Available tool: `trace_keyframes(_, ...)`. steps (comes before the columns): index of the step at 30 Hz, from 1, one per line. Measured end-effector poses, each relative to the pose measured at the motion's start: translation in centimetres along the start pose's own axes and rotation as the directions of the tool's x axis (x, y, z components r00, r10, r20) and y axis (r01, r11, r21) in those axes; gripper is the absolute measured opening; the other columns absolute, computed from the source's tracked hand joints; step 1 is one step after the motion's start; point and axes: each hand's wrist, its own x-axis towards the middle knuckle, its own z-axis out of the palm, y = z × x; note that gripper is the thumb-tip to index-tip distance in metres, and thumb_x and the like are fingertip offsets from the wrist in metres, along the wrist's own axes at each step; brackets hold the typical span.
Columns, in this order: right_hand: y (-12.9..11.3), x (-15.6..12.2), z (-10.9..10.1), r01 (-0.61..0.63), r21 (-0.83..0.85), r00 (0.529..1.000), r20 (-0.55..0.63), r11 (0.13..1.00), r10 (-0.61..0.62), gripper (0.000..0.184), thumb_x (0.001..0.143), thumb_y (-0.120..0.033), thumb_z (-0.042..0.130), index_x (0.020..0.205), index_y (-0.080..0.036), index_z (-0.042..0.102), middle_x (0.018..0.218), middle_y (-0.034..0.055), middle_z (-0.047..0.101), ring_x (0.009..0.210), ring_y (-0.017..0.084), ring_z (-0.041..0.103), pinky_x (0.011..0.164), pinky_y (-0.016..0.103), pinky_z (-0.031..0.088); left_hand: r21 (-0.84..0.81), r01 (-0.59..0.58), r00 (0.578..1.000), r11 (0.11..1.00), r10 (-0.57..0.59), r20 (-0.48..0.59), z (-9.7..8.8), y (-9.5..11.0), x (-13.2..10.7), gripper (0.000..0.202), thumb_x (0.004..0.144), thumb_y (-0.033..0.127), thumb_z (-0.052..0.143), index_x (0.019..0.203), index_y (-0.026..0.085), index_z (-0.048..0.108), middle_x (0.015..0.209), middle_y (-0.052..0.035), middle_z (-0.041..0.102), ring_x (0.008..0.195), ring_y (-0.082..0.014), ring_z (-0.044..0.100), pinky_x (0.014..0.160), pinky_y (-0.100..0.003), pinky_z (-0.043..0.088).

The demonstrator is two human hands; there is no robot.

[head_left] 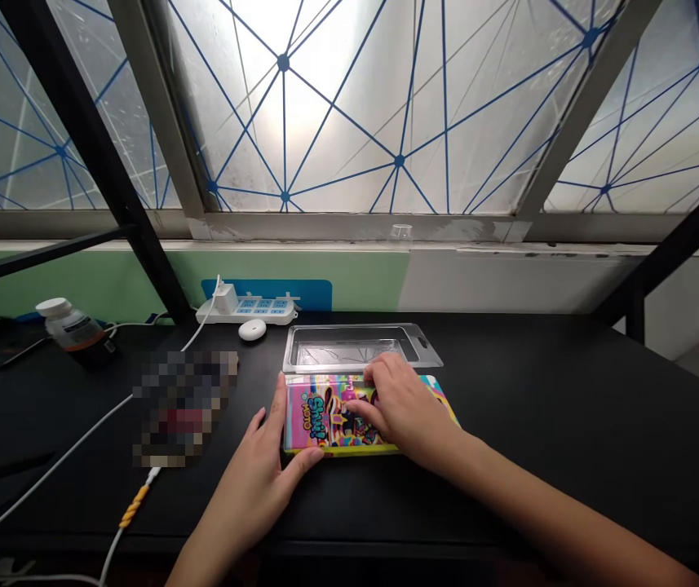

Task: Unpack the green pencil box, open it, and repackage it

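Observation:
A flat, brightly printed package (330,416) lies on the black desk, with pink, yellow and blue artwork and lettering turned sideways. My left hand (263,465) grips its left end, the index finger along the side and the thumb on the near edge. Over the package's right half rests my right hand (404,408), its fingers curled and its thumb lying on the printed face. What lies under the right palm is hidden. Just behind the package sits a clear plastic tray (291,349), a shallow shell with a hang-hole tab at its right end.
A blurred-out object (183,408) with white cables lies left of my hands. Behind it are a power strip (251,308) and a round white case (252,329). A tilted white-capped bottle (77,330) stands farther left. Black frame bars (92,147) rise before the window.

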Motion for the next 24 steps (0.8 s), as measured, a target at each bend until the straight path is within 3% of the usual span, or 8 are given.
trace_keyframes(3,0.1,0.2,-0.2,0.05,-0.033,0.989,-0.141,0.998,-0.054,0.034,0.097,-0.051,0.052,0.092,-0.018,0.055,0.094,0.0111,0.06,0.086,0.025,0.057,0.075,0.039,0.05,-0.123,0.065,0.998,0.99,-0.064,0.01,-0.5,-0.5,0.0,0.082,0.1,0.057,0.038,0.161,0.023,-0.005,0.162,-0.0106,0.031,0.149,-0.03,0.028,0.12,-0.051,0.025)
trace_keyframes(8,-1.4,-2.0,-2.6,0.262,-0.114,0.901,-0.326,0.958,-0.285,0.021,0.099,-0.038,0.055,0.097,-0.017,0.056,0.097,0.0098,0.066,0.091,0.023,0.062,0.096,0.045,0.045,-0.282,0.254,0.962,0.925,-0.213,0.168,-3.0,-1.3,0.3,0.071,0.099,0.067,0.014,0.152,0.029,0.041,0.157,-0.0003,0.041,0.146,-0.0298,0.035,0.12,-0.051,0.025)
trace_keyframes(10,-2.0,-4.0,-4.0,0.301,-0.105,0.914,-0.25,0.948,-0.318,0.014,0.099,-0.031,0.056,0.093,-0.018,0.057,0.096,0.0078,0.068,0.09,0.022,0.064,0.101,0.046,0.042,-0.295,0.285,0.952,0.912,-0.233,0.199,-3.8,-1.4,0.5,0.069,0.098,0.07,0.021,0.148,0.032,0.047,0.154,0.0005,0.046,0.143,-0.0317,0.04,0.118,-0.053,0.028)
trace_keyframes(12,-1.8,-6.4,-5.1,0.265,-0.025,0.959,-0.097,0.964,-0.267,0.018,0.097,-0.038,0.058,0.097,-0.02,0.061,0.105,0.0085,0.071,0.098,0.025,0.065,0.1,0.045,0.045,-0.267,0.24,0.963,0.933,-0.195,0.184,-4.0,-1.3,0.5,0.067,0.095,0.07,0.037,0.149,0.032,0.046,0.154,-0.0007,0.045,0.142,-0.0338,0.04,0.117,-0.054,0.029)
trace_keyframes(16,1.0,-10.7,-5.6,0.022,0.125,0.979,0.2,0.992,-0.047,0.056,0.088,-0.058,0.063,0.135,-0.029,0.056,0.15,0.011,0.051,0.135,0.033,0.048,0.103,0.047,0.047,-0.104,0.132,0.987,0.986,-0.121,0.105,-2.8,-1.1,0.1,0.078,0.088,0.063,0.057,0.156,0.031,0.032,0.161,-0.0024,0.032,0.148,-0.0338,0.028,0.118,-0.052,0.028)
trace_keyframes(20,4.2,-12.5,-4.2,-0.26,0.18,0.926,0.324,0.949,0.192,0.084,0.086,-0.06,0.064,0.156,-0.028,0.031,0.166,0.0108,0.018,0.15,0.036,0.022,0.114,0.054,0.036,0.0,0.052,0.999,0.999,-0.052,-0.015,-1.9,-1.1,-0.2,0.076,0.092,0.057,0.055,0.157,0.027,0.029,0.164,-0.0042,0.026,0.15,-0.0297,0.025,0.121,-0.046,0.026)
trace_keyframes(22,4.9,-12.4,-3.5,-0.317,0.231,0.906,0.361,0.92,0.222,0.081,0.089,-0.056,0.062,0.157,-0.028,0.027,0.165,0.0098,0.022,0.15,0.034,0.024,0.116,0.054,0.034,0.005,0.066,0.998,0.998,-0.066,0.002,-1.9,-1.1,-0.2,0.07,0.096,0.056,0.047,0.156,0.025,0.031,0.162,-0.0061,0.032,0.149,-0.0298,0.029,0.12,-0.047,0.027)
trace_keyframes(24,5.1,-11.9,-3.3,-0.32,0.274,0.921,0.315,0.907,0.23,0.064,0.093,-0.048,0.058,0.151,-0.027,0.041,0.16,0.0097,0.035,0.146,0.034,0.033,0.115,0.056,0.034,-0.034,0.071,0.997,0.997,-0.07,0.038,-2.1,-1.0,-0.2,0.066,0.099,0.057,0.039,0.156,0.024,0.032,0.159,-0.0076,0.037,0.147,-0.0296,0.034,0.12,-0.049,0.027)
